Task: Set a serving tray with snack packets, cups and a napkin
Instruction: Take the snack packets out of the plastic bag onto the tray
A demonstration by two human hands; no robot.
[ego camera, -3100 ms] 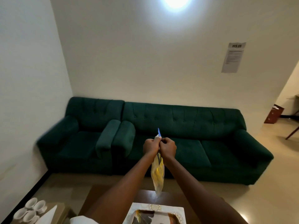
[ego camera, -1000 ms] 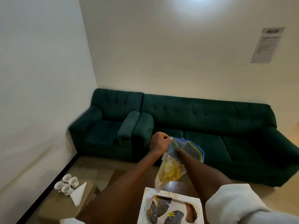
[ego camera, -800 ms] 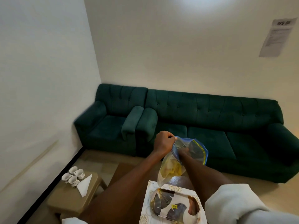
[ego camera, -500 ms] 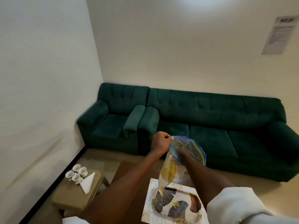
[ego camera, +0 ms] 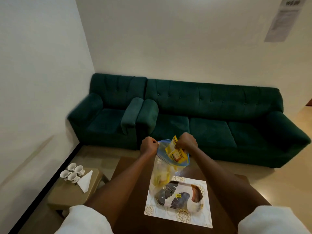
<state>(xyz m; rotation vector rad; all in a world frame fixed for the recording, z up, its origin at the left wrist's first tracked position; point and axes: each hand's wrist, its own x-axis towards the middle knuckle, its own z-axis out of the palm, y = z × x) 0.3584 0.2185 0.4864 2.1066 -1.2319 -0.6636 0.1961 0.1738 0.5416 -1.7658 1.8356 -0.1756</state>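
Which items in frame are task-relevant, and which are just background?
Part of the job:
zip bag, held open by left hand
yellow snack packet, pinched by right hand
serving tray
four white cups
folded napkin

Just there:
green sofa
green armchair
wall notice

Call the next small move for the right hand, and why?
Probably lift the yellow packets clear of the zip bag: the right hand pinches them half out while the left hand holds the rim, above the tray.
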